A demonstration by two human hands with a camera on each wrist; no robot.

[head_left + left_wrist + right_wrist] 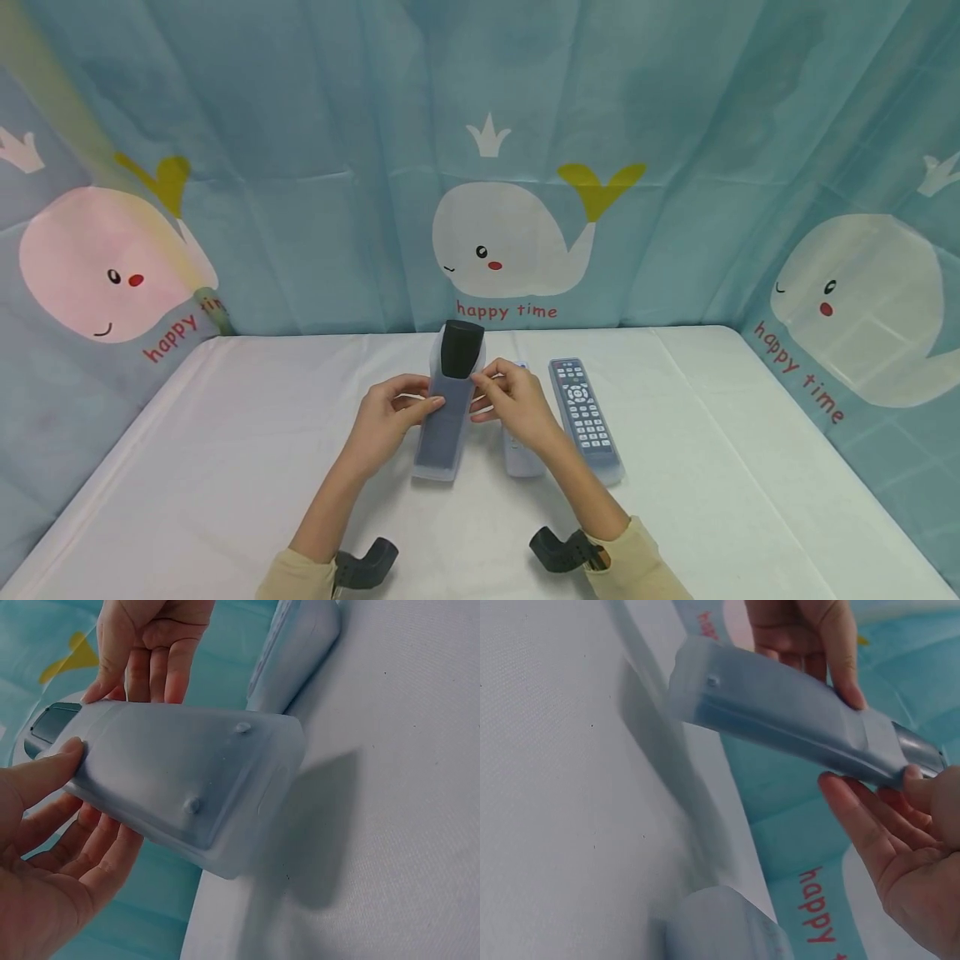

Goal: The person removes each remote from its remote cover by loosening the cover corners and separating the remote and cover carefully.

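While the dark remote (459, 350) stands partly inside its translucent silicone sleeve (442, 429), held up off the white table (225, 467) between the two hands with its black top end poking out of the open mouth, the hold on it looks light rather than firm. The left hand (390, 417) has its thumb curled onto the sleeve's side and fingers behind it; the right hand (513, 404) pinches the sleeve's upper edge near the mouth with thumb and fingertips. In the wrist views the sleeve's closed lower end hangs free above the cloth, unsupported. My judgement is that the soft cover could stretch or bunch at the mouth if one side is pulled harder than the other, leaving the remote skewed inside. The pinch could also slide off the smooth silicone, and the remote could then drop out onto the table. Just beside the right hand a second sleeved remote (521, 457) lies flat, and beyond it a grey remote with buttons up (587, 417); a slip to that side could knock them. A whale-print curtain (510, 242) hangs behind.
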